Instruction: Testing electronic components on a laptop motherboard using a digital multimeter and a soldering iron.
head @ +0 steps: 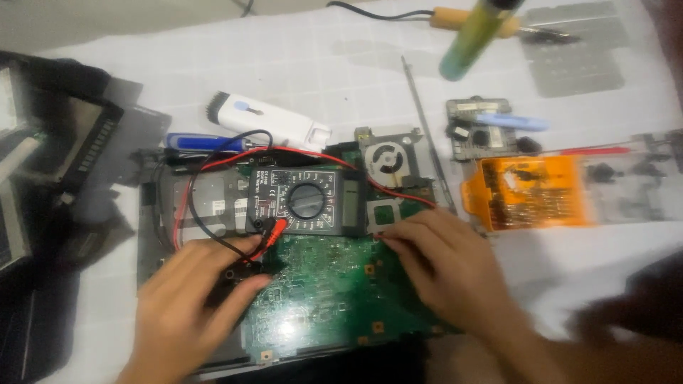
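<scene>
Under both my hands lies the green laptop motherboard [324, 284], flat in the open laptop base [153, 213]. Board looks stiff but thin and fragile, probably light; best held by its bare edges, not by the chips or the fan [390, 158] just beyond my right fingertips.

Just ahead of my hands, resting across the top of the board, sits the dark digital multimeter [306, 203], dial in the middle. Boxy hard plastic, likely light, could slide on the board; grip it by its long sides.

My left hand [192, 299] rests on the board's left edge, fingers curled and pinching the black probe [238, 267] near the multimeter's jacks. My right hand [445, 267] lies palm down, fingers together, tips pressing at the board's upper right; a red probe seems to be under them, but I cannot tell for sure.

Red lead [235, 158] and black lead [199, 213] loop beyond my left hand; thin, floppy, snag easily.

Far right of my right hand: orange screw organiser [530, 192]. Beyond my left hand: white brush tool [267, 121], blue-handled screwdriver [203, 141]. Far ahead: a soldering iron [455, 18], a green tube [473, 35].
</scene>
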